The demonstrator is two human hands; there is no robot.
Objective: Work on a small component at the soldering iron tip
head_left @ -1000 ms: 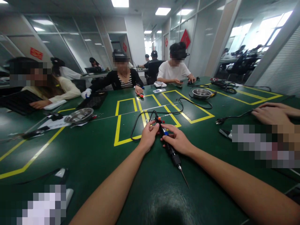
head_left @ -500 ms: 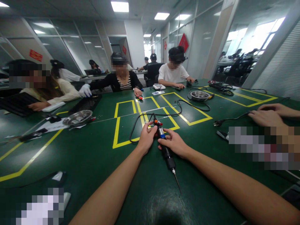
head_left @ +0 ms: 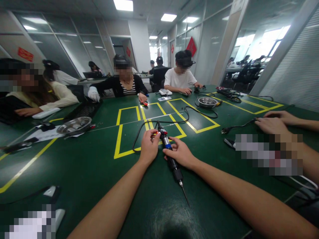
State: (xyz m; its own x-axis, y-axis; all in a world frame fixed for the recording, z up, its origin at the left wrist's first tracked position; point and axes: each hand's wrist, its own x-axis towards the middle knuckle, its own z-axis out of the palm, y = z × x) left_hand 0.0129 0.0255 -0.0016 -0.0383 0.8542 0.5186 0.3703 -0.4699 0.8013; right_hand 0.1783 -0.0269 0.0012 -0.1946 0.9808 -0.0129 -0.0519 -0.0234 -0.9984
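We look down at a dark-green, glossy tabletop (head_left: pixel 104 179) marked with bright yellow tape outlines (head_left: pixel 118 141). A black, cylindrical electric screwdriver (head_left: pixel 172 163) with a silver-and-blue band lies slantwise midway between the left and right edges of the surface, its long, thin metal bit (head_left: pixel 185 196) pointing towards the near edge. We cannot tell whether its body touches the surface.

In our judgement, the exposed bit could scratch the surface or catch a forearm if the tool swivels. The black, flexible cord (head_left: pixel 133 146) loops from the tool's far end towards the far edge; a snag there could tug the tool askew. A loose grip could let the round barrel roll.

Our right hand (head_left: pixel 179 153) comes in from the near right corner, palm turned inward. Its fingers curl around the barrel near the blue band, thumb laid across the top, with little space left between them. Our left hand (head_left: pixel 149 147) comes from the near left, its thumb and fingertips almost meeting beside small red parts at the corded end; we cannot tell whether they grip anything. Both forearms stretch forward, the bit between them.
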